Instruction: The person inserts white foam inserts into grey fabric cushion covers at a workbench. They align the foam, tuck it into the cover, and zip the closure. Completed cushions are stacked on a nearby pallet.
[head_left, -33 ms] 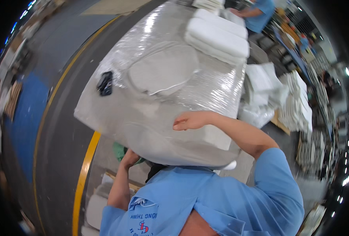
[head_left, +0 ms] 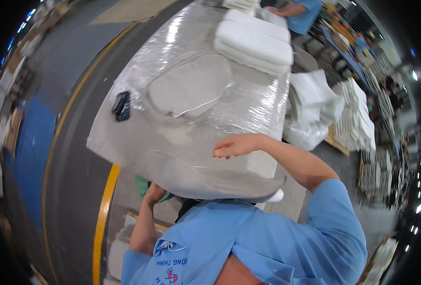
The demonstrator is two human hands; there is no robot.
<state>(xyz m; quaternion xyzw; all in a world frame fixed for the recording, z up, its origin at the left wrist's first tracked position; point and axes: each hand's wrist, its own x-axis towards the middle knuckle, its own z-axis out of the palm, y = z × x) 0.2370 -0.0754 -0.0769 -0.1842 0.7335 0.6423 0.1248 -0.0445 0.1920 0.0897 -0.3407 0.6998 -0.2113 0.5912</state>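
Head view gives me, from my remote seat, a smooth pale grey fabric piece (head_left: 184, 175) along the near edge of a table (head_left: 258, 114) wrapped in shiny clear film. Its surface looks soft and plain, with a rounded swell toward the left and a slightly blurred border that curves down close to the wearer's blue shirt (head_left: 205, 228). Toward the right it narrows into a raised tip, and a white rounded end (head_left: 276, 195) shows just under that.

I see the right hand (head_left: 238, 144) over the upper side of this piece, back of the hand upward, fingers loosely curled and close together. Its palm is hidden, so I cannot tell whether it pinches anything or even touches the fabric; most of the piece lies below and left of it in my view. The left hand (head_left: 154, 193) is lower, at the piece's left end by the table edge, next to something green (head_left: 141, 186). Its fingers are mostly out of sight, so I cannot tell their grip either.

Farther up the table lie a flat grey piece (head_left: 191, 85) with a white cord along its border, a black object (head_left: 121, 106) and thick folded white padding (head_left: 253, 40).
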